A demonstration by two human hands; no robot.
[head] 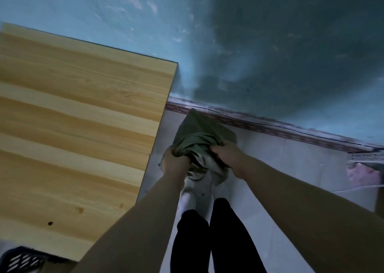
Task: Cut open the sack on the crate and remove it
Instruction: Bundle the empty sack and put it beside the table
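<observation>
sack: olive-green sack (204, 132), bunched up, held in the air between both hands, beside the wooden table (83, 106), over the floor (280, 168) and the person's white shoes (194, 191).
left hand: left hand (174, 161) has its fingers curled into the cloth and grips the sack's near-left edge; fabric bulges out just beyond the knuckles.
right hand: right hand (226, 154) has its fingers curled over a fold and grips the near-right side; a looser, paler tail of cloth hangs below and between the 2 hands.
crate: dark lattice-sided crate (22, 260), only 1 corner in frame, well back and left of the left fingers; the sack is not on it.
handling: looks light, limp and soft. It creases freely with no stiffness. Probably not slippery or fragile.
where to hold: best judged a gathered fistful at the edges, as both hands have it now; a 1-layer pinch would likely let it droop and unfurl.
stage: sack seems already off the crate; removal looks nearly done.
hidden: fingertips of both hands are buried in folds. Can't make out any cut edge. No cutting tool in view. Crate contents are cut off by the frame. Shoes are partly covered by hanging cloth under the fingers. Picture is dim and a bit blurred. Can't identify the pinkish thing (361, 172) far right of the right fingers.
</observation>
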